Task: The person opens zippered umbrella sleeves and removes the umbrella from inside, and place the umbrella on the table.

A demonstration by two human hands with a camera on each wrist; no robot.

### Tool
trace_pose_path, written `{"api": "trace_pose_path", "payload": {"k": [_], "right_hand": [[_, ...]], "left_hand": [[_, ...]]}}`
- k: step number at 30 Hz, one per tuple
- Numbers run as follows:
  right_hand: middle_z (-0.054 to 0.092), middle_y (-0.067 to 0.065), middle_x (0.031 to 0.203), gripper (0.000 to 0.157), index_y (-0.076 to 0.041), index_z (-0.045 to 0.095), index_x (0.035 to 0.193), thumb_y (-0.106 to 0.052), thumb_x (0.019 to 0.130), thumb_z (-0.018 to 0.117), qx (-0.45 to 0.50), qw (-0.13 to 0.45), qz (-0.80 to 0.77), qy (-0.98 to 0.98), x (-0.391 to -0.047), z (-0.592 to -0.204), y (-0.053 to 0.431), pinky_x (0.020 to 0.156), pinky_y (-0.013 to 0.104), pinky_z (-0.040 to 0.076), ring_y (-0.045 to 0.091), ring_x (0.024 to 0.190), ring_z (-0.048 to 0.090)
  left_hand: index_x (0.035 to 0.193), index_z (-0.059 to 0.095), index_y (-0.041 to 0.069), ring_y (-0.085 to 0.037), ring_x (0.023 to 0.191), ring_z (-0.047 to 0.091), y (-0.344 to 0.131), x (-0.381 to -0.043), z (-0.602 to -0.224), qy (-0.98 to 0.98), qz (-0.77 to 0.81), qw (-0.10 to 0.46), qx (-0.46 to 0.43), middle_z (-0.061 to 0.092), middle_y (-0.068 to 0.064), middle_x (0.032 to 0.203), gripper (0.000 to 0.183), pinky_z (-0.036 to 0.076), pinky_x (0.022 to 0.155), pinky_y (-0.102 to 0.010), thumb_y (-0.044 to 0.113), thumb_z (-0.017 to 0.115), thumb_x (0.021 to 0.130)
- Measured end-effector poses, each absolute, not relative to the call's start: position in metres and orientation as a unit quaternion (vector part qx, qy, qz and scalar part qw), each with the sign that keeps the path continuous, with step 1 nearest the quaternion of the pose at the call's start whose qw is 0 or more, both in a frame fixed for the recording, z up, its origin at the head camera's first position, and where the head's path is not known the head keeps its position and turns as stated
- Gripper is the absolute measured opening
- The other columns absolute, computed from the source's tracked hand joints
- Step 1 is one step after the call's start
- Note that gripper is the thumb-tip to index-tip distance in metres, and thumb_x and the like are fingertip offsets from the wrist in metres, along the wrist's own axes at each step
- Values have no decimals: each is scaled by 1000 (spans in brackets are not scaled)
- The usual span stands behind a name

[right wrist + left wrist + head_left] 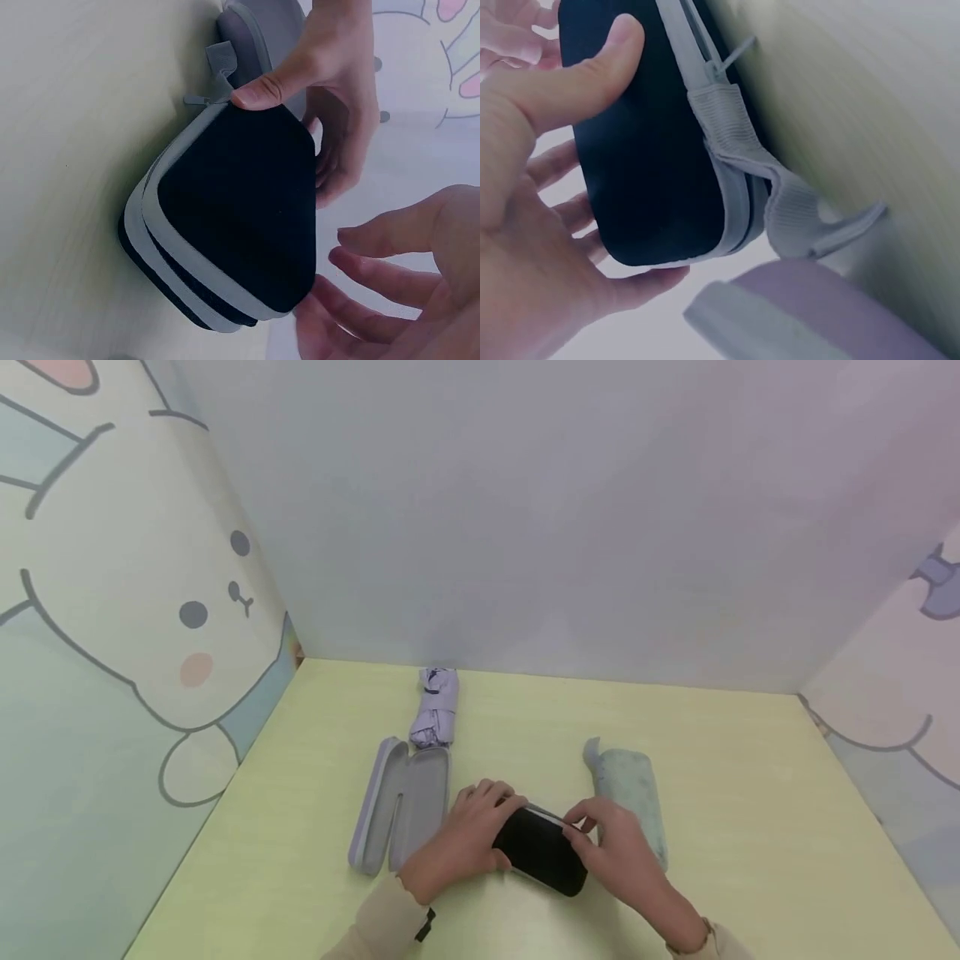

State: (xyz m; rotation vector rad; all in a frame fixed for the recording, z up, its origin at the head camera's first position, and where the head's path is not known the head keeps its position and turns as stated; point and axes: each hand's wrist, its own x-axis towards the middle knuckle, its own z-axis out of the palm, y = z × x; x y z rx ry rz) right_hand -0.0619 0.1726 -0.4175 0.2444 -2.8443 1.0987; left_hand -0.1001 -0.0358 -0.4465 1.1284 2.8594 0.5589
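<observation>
Black case (538, 852): zip (210, 275) parted along visible edge, lid still down. Left hand (476, 831) grips it, fingers curled; right hand (617, 847) touches its corner, fingers half-open.

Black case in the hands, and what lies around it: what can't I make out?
Inside of the black case: hidden by its cover, every view.
Some fingertips of the left hand: left wrist view, behind the case.
Green pouch, lower left part: head view, behind the right hand.
Dark marks on the lilac bundle: head view, too small.

The left fingers (512, 804) hold a black case (542, 852).
</observation>
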Motion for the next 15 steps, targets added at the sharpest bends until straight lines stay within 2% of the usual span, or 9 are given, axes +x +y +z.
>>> {"api": "trace_pose_path", "payload": {"k": [6,10,15], "right_hand": [[55,-9,79,14,-20,61,81,-12,72,69,94,-17,335,-938,-67,-424,175,63,27,43,9,72,52],[55,-8,79,15,-19,60,83,-13,73,69,99,-29,342,-934,-69,-426,176,65,31,45,9,73,53],[55,-9,77,15,-18,58,86,-14,74,68,110,-50,342,-932,-71,-426,177,65,30,45,8,72,53]], "left_hand": [[123,42,20,-19,109,33,-33,-101,-448,915,177,13,362,38,-1,116,75,28,91,-45,34,79,59],[126,41,20,-20,108,33,-32,-100,-448,916,168,11,365,37,-2,115,79,26,92,-46,33,79,59],[124,43,21,-20,105,32,-33,-101,-449,915,161,0,370,36,-1,111,77,26,91,-45,32,80,57]]}}
